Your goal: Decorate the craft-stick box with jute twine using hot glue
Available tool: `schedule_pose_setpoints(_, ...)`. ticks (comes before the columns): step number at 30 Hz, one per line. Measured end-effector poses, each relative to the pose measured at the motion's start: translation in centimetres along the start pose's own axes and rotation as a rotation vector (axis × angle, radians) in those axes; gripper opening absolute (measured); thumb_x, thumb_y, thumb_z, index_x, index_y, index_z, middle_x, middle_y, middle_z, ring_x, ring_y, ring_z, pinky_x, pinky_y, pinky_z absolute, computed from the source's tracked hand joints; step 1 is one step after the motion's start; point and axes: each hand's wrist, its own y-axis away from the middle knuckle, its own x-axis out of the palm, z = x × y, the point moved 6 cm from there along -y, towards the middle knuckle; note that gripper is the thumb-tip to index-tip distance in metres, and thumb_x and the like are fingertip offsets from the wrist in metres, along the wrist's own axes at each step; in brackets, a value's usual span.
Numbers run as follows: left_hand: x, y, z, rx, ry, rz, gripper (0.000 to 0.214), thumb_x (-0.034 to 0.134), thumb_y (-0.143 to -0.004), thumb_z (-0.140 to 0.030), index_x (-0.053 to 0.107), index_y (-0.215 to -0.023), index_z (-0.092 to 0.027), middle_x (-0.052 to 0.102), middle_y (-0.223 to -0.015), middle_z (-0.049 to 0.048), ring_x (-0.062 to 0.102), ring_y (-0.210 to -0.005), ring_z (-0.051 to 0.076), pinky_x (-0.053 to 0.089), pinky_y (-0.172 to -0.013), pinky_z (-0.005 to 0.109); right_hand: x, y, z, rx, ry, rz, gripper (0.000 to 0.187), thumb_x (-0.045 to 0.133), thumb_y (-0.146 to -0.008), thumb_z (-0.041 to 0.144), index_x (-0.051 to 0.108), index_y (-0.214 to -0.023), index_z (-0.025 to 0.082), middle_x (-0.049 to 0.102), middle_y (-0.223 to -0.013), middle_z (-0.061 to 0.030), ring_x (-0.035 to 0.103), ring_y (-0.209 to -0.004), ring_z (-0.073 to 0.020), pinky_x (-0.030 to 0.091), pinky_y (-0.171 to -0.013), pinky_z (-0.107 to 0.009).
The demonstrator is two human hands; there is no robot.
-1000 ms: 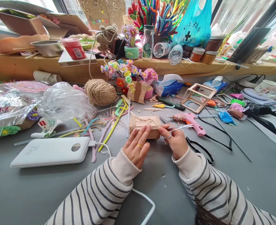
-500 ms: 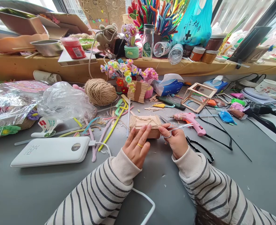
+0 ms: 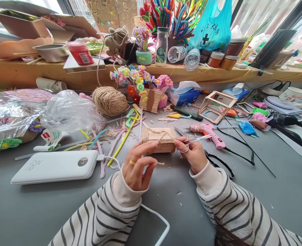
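A small wooden box (image 3: 162, 149) wound with jute twine lies on the grey table in front of me. A loose strand of twine crosses its top. My left hand (image 3: 140, 165), a gold ring on one finger, is at the box's near left side. Its thumb and a finger pinch a short bit of twine (image 3: 161, 163). My right hand (image 3: 192, 153) has small scissors (image 3: 198, 139) in it, blades pointing right. The fingertips of that hand touch the right end of the box.
A pink glue gun (image 3: 212, 136) with a black cord lies to the right. A white power bank (image 3: 56, 165) with a cable is at the left. Behind are a twine ball (image 3: 109, 101), a stick frame (image 3: 216, 106) and pipe-cleaner flowers (image 3: 135, 77).
My left hand has lifted off the top of the box and drawn back to the left, now pinching a short bit of twine. My right hand stays with the scissors at the box's end.
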Motion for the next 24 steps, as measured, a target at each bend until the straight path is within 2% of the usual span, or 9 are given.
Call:
schedule_pose_setpoints(3, -1.5, -0.1, 0.9, -0.116, 0.095, -0.158, 0.010, 0.046, -0.080, -0.008, 0.049, -0.087, -0.016, 0.059, -0.090, 0.0065, 0.056, -0.087, 0.014, 0.049, -0.078, 0.030, -0.2, 0.1, 0.7, -0.050, 0.034, -0.005, 0.026, 0.065, -0.066, 0.042, 0.060, -0.065, 0.017, 0.051, -0.053, 0.0035, 0.041, -0.047, -0.0081, 0.035, -0.045, -0.023)
schedule_pose_setpoints(5, -1.8, -0.1, 1.1, -0.134, 0.131, -0.199, 0.011, 0.047, -0.079, -0.007, 0.049, -0.086, -0.016, 0.056, -0.084, 0.0041, 0.054, -0.081, 0.013, 0.048, -0.072, 0.026, -0.4, 0.3, 1.0, -0.065, 0.054, -0.018, 0.025, 0.065, -0.065, 0.042, 0.061, -0.065, 0.017, 0.053, -0.053, 0.0027, 0.044, -0.048, -0.0089, 0.036, -0.045, -0.023)
schedule_pose_setpoints(11, -1.5, 0.0, 1.0, -0.105, 0.138, -0.184, 0.013, 0.049, -0.078, -0.006, 0.050, -0.087, -0.015, 0.054, -0.077, 0.0015, 0.052, -0.073, 0.012, 0.047, -0.074, 0.030, -1.0, 0.5, 1.0, -0.056, 0.077, -0.084, 0.030, 0.065, -0.065, 0.045, 0.066, -0.073, 0.016, 0.057, -0.057, -0.0001, 0.049, -0.050, -0.0114, 0.038, -0.040, -0.023)
schedule_pose_setpoints(15, -1.4, 0.1, 0.9, -0.092, 0.125, -0.170, 0.011, 0.051, -0.078, -0.008, 0.051, -0.087, -0.015, 0.054, -0.074, 0.0007, 0.051, -0.070, 0.012, 0.047, -0.075, 0.031, -1.2, 0.5, 1.4, -0.132, 0.134, -0.103, 0.027, 0.065, -0.067, 0.043, 0.066, -0.072, 0.017, 0.061, -0.060, -0.0015, 0.052, -0.054, -0.0127, 0.044, -0.048, -0.026)
schedule_pose_setpoints(19, -1.4, 0.2, 0.9, -0.093, 0.112, -0.171, 0.011, 0.051, -0.079, -0.009, 0.051, -0.087, -0.016, 0.054, -0.073, 0.0002, 0.051, -0.069, 0.011, 0.047, -0.074, 0.030, -2.2, 1.2, 2.9, -0.311, 0.171, -0.244, 0.017, 0.063, -0.073, 0.034, 0.064, -0.072, 0.018, 0.062, -0.069, -0.0026, 0.054, -0.059, -0.0129, 0.044, -0.053, -0.026)
schedule_pose_setpoints(21, -1.4, 0.1, 0.8, -0.091, 0.110, -0.172, 0.011, 0.051, -0.079, -0.009, 0.051, -0.087, -0.016, 0.053, -0.072, 0.0000, 0.051, -0.068, 0.011, 0.047, -0.073, 0.030, -2.4, 2.0, 4.0, -0.442, 0.173, -0.279, 0.011, 0.064, -0.074, 0.028, 0.062, -0.069, 0.018, 0.058, -0.065, -0.0005, 0.051, -0.055, -0.0115, 0.042, -0.050, -0.025)
schedule_pose_setpoints(24, -1.3, 0.1, 0.8, -0.091, 0.110, -0.164, 0.010, 0.051, -0.078, -0.010, 0.051, -0.086, -0.016, 0.054, -0.071, 0.0003, 0.051, -0.067, 0.012, 0.047, -0.072, 0.029, -1.4, 3.2, 5.5, -0.617, 0.232, -0.147, 0.004, 0.064, -0.074, 0.020, 0.062, -0.070, 0.019, 0.054, -0.060, 0.0016, 0.049, -0.053, -0.0104, 0.040, -0.048, -0.024)
